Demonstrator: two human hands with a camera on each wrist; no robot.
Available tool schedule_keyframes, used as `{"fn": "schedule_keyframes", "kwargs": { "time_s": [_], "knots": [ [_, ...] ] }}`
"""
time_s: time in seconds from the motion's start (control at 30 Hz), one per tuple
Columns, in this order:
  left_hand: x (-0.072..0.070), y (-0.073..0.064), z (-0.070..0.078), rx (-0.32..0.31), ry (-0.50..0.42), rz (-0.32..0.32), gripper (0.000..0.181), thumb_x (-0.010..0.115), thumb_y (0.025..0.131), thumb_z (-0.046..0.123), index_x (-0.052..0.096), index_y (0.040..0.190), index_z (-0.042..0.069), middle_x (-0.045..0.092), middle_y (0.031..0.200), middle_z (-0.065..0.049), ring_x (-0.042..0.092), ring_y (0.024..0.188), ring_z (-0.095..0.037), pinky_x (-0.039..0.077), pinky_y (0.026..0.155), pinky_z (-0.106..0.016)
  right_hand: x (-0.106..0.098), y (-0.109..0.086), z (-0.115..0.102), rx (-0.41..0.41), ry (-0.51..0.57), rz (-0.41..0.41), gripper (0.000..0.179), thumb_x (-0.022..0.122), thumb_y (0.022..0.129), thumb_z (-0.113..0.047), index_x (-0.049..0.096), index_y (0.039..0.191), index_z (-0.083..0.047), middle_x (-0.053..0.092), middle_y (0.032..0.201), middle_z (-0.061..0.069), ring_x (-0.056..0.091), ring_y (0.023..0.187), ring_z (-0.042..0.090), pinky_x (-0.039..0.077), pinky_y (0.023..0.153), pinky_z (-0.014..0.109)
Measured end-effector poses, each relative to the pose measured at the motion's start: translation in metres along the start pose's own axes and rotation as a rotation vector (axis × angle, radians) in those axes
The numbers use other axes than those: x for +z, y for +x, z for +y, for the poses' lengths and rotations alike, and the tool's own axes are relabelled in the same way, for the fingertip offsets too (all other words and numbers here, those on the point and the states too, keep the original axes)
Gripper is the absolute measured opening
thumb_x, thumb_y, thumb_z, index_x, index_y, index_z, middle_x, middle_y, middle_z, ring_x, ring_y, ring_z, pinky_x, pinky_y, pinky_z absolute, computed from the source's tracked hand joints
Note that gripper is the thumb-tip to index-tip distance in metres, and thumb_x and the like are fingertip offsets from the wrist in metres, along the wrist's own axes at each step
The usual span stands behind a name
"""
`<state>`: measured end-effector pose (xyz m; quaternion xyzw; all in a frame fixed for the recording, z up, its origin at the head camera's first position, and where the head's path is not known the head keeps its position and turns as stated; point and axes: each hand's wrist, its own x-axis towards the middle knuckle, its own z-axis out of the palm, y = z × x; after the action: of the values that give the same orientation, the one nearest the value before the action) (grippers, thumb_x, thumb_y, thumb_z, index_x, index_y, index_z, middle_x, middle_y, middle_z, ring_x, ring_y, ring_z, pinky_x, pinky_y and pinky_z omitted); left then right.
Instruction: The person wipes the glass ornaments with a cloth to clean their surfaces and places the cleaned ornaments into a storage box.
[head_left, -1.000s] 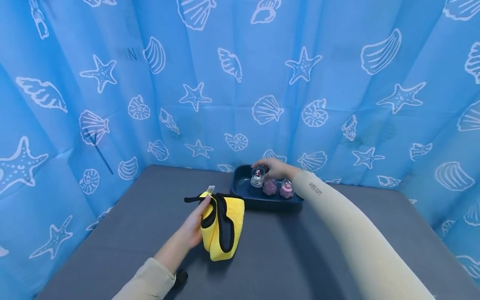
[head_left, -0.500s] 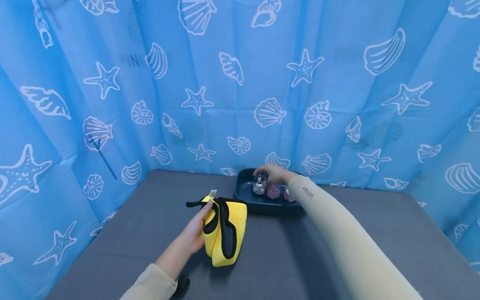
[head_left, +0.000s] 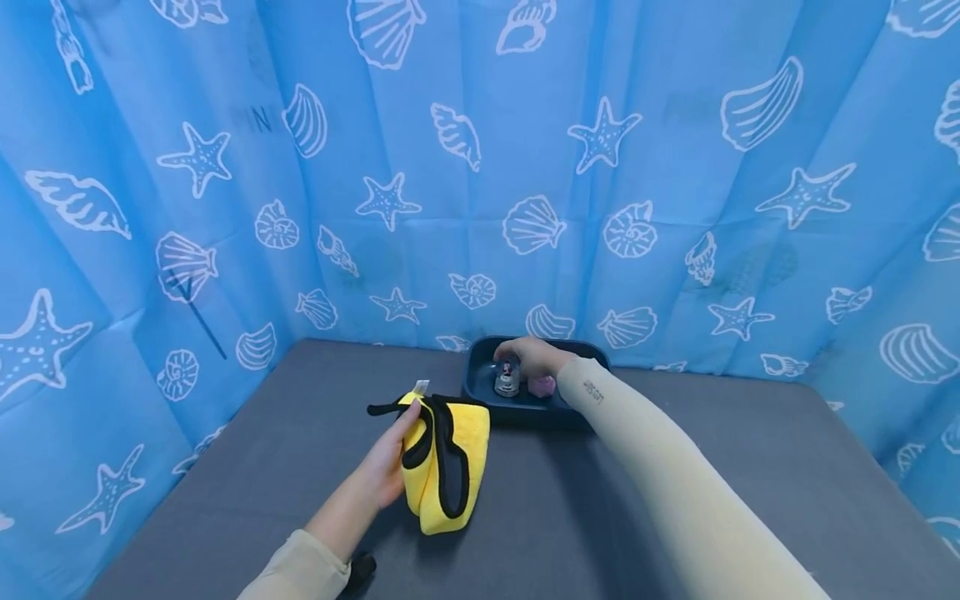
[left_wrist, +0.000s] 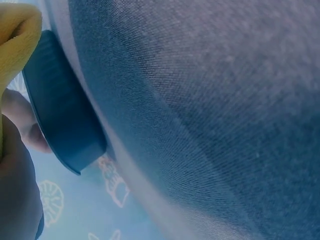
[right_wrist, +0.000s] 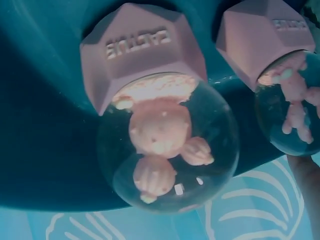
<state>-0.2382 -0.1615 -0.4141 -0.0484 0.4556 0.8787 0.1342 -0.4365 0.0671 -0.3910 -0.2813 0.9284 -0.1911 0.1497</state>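
My left hand (head_left: 386, 467) grips a folded yellow towel (head_left: 468, 442) with black trim and a small white tag, held above the table. In the left wrist view, part of this fuzzy towel (left_wrist: 17, 45) appears at the left edge. At the back, my right hand (head_left: 532, 357) reaches into a dark blue tray (head_left: 478, 392) and holds a clear snow globe (head_left: 507, 381) with a small figure inside. Beside it sits a pink-based snow globe (head_left: 542, 386). Up close, the right wrist view has two pink globes with faceted "CACTUS" bases, one nearer (right_wrist: 145, 55) and one farther (right_wrist: 265, 37).
The grey-covered table (head_left: 465, 575) runs back to a blue curtain (head_left: 480, 208) printed with white shells and starfish. A small dark object (head_left: 362, 571) shows beside my left sleeve. The tray stands close to the curtain.
My right hand and the clear snow globe have shifted slightly toward the tray's near left side. The right forearm now covers the rightmost pink globe in the head view. The left hand keeps the towel.
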Motion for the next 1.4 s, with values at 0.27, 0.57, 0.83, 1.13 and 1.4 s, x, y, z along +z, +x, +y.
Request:
{"fn": "schedule_keyframes", "kwargs": {
  "time_s": [0.27,0.57,0.83,1.13,1.4],
  "knots": [
    [0.001,-0.004,-0.004,-0.021,-0.036,-0.012,0.026,0.051,0.100,0.042,0.059,0.096,0.018,0.064,0.093,0.006,0.063,0.090,-0.007,0.049,0.086,-0.020,0.004,-0.006,0.006,-0.019,-0.120,0.016,0.052,0.060,0.089,0.009,0.053,0.135,-0.015,0.055,0.131,0.011,0.052,0.117,0.026,0.047,0.096,0.043],
    [0.002,-0.009,-0.007,-0.015,-0.021,0.019,0.028,0.052,0.099,0.044,0.060,0.094,0.018,0.066,0.092,0.007,0.064,0.088,-0.006,0.049,0.084,-0.019,-0.016,-0.026,0.011,0.010,0.103,-0.004,0.062,0.061,0.087,0.011,0.045,0.144,-0.008,0.044,0.141,0.023,0.044,0.127,0.037,0.052,0.082,0.040],
    [0.003,-0.020,-0.001,-0.044,0.015,-0.057,0.045,0.042,0.096,0.061,0.066,0.088,0.023,0.068,0.087,0.010,0.064,0.085,-0.004,0.049,0.081,-0.019,-0.037,-0.058,0.007,-0.063,0.401,0.310,0.038,0.054,0.096,0.001,0.049,0.133,0.008,0.050,0.133,0.027,0.052,0.118,0.041,0.048,0.093,0.047],
    [0.010,-0.029,0.001,0.003,-0.031,-0.163,0.054,0.033,0.095,0.066,0.067,0.091,0.024,0.068,0.090,0.012,0.064,0.089,-0.004,0.048,0.084,-0.020,-0.004,-0.113,-0.049,0.071,0.782,0.133,0.049,0.041,0.106,-0.034,0.048,0.133,0.006,0.061,0.121,0.022,0.062,0.106,0.033,0.052,0.088,0.041],
    [0.018,-0.033,0.003,-0.001,-0.032,-0.241,0.059,0.029,0.094,0.068,0.067,0.092,0.024,0.067,0.089,0.012,0.063,0.086,-0.003,0.048,0.080,-0.018,0.031,-0.147,-0.084,0.000,0.943,-0.101,0.049,0.048,0.103,-0.036,0.047,0.132,0.004,0.066,0.113,0.013,0.065,0.096,0.024,0.053,0.086,0.042]
  ]
}}
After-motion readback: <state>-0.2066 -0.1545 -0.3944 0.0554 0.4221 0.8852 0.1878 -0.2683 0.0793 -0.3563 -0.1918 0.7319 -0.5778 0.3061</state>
